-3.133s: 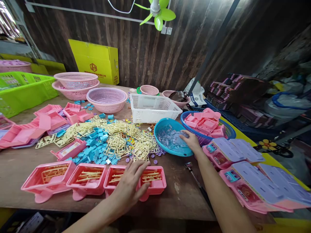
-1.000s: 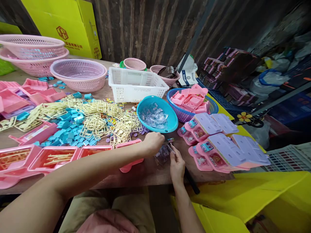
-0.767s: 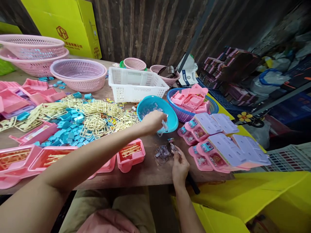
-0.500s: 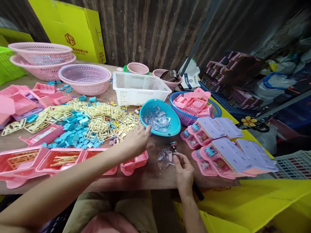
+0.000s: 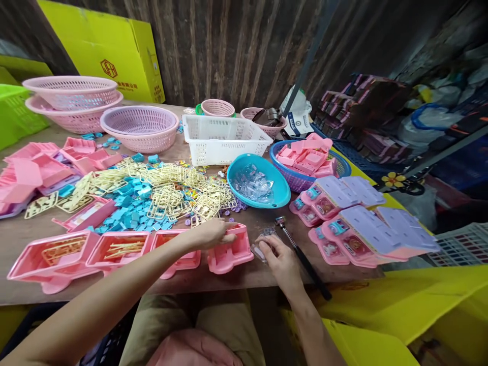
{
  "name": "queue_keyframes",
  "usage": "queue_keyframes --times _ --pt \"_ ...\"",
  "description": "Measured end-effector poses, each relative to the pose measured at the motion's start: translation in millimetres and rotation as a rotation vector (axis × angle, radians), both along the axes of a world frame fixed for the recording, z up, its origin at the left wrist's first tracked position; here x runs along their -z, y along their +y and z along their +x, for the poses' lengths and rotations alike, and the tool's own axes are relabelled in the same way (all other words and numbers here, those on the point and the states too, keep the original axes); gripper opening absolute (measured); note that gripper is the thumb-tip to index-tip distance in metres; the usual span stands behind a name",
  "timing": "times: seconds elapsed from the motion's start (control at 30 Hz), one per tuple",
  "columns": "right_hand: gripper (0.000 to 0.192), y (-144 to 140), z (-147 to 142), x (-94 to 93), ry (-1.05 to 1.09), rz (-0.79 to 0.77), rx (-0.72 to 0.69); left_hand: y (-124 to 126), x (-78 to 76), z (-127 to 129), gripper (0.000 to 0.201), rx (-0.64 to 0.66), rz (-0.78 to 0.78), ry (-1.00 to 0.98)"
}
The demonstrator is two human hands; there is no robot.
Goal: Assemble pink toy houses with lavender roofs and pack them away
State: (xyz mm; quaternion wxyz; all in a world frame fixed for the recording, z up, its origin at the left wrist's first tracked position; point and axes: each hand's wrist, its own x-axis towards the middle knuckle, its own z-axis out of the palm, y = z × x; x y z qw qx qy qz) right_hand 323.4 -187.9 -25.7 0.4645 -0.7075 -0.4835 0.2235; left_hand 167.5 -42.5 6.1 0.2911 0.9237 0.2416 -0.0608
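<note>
At the front of the table, my left hand [image 5: 212, 234] is closed at the left rim of a pink plastic toy shell [image 5: 234, 256]; part of its grip is hidden. The shell is the rightmost in a row of similar pink shells [image 5: 173, 256]. Just right of it, my right hand [image 5: 281, 260] pinches a small clear plastic piece [image 5: 259, 251] low over the tabletop. Beyond that hand lie more clear pieces [image 5: 269, 231]. A hammer [image 5: 305, 259] with a black handle rests to the right. Behind stands a turquoise bowl [image 5: 280, 195] holding bagged clear parts.
Cream sprue frames [image 5: 168, 201] and small blue parts [image 5: 129, 213] cover the table's left middle. A white basket [image 5: 224, 152] and pink colanders [image 5: 141, 145] stand behind. Assembled pink and lilac toys [image 5: 366, 231] line the right side, near a blue basket [image 5: 339, 162] of pink parts.
My left hand has come down from beside the turquoise bowl to the pink shell. My right hand has moved slightly left, away from the hammer, and the view has shifted.
</note>
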Motion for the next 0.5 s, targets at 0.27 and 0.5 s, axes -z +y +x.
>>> queue_keyframes --times 0.27,0.5 --pt "0.014 6 -6 -10.9 -0.289 -0.109 -0.064 -2 7.0 2 0.035 0.042 0.053 -0.031" --pt "0.017 15 -12 -5.1 -0.689 -0.136 -0.044 -2 5.4 4 0.043 0.048 0.088 0.020"
